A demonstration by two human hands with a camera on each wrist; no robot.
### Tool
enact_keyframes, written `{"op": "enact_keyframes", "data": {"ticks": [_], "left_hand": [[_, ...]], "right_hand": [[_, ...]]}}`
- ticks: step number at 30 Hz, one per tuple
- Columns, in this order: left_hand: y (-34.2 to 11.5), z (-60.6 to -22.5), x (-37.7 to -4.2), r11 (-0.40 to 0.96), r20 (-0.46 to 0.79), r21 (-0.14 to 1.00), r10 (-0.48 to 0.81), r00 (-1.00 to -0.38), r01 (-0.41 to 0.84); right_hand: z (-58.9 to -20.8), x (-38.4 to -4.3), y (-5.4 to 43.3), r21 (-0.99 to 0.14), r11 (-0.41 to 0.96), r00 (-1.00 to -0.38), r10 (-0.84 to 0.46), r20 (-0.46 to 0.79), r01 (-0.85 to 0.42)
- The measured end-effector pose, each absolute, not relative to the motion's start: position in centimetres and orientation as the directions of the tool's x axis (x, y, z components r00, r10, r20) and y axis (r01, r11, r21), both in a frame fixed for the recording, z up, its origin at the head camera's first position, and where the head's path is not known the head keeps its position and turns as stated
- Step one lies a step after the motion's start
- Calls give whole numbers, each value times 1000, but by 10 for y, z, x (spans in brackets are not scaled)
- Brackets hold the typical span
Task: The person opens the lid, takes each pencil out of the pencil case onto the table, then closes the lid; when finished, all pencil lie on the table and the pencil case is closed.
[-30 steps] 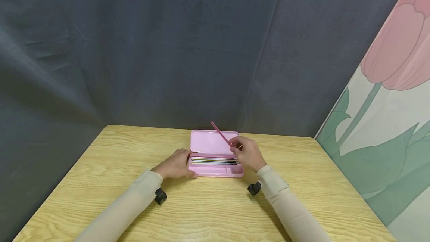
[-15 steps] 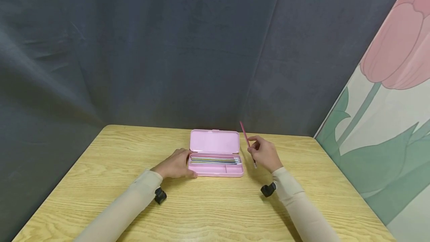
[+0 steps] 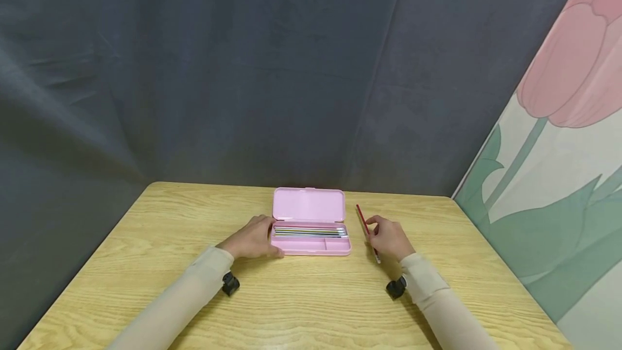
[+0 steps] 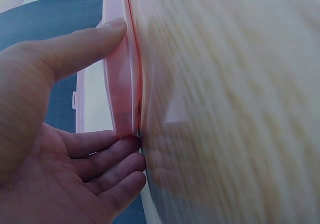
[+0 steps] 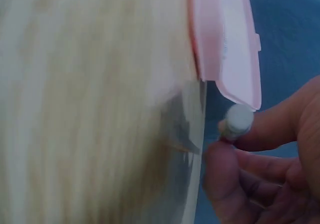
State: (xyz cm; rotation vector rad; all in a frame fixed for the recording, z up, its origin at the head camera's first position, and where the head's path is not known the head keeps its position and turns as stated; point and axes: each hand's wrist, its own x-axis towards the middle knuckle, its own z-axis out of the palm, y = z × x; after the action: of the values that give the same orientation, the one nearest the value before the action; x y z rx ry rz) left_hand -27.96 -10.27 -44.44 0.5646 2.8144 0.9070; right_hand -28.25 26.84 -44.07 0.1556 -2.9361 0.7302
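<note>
A pink pencil case (image 3: 298,244) lies with its lid (image 3: 309,204) tipped back on the wooden table. Several pencils (image 3: 308,231) lie side by side in its rear compartment; the front compartments hold nothing. My left hand (image 3: 251,237) grips the case's left end, thumb along the front wall and fingers at the end wall, as the left wrist view shows. To the right of the case, my right hand (image 3: 391,239) pinches a red pencil (image 3: 361,216) between thumb and fingers, close over the table. Its pale eraser end (image 5: 240,118) faces the right wrist camera.
The wooden table (image 3: 301,301) ends at a dark curtain (image 3: 252,80) just behind the case. At the right hangs a pale cloth with a tulip pattern (image 3: 568,64). Small black cameras (image 3: 396,288) sit at both wrists.
My right hand has carried the red pencil from over the case to its right and lowered it towards the table. The left hand stays at the case's left end.
</note>
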Motion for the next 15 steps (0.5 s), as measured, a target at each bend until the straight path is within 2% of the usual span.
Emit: {"op": "enact_keyframes", "data": {"ticks": [8,15], "left_hand": [[-103,-445,-279,749,-14,585,393,-920,311],[-104,-443,-279,750,-10,584,391,-921,311]], "right_hand": [[-445,-278,253,-510,857,-997,-77,27,-79],[-447,-279,247,-515,854,-996,-89,-5,-74]]}}
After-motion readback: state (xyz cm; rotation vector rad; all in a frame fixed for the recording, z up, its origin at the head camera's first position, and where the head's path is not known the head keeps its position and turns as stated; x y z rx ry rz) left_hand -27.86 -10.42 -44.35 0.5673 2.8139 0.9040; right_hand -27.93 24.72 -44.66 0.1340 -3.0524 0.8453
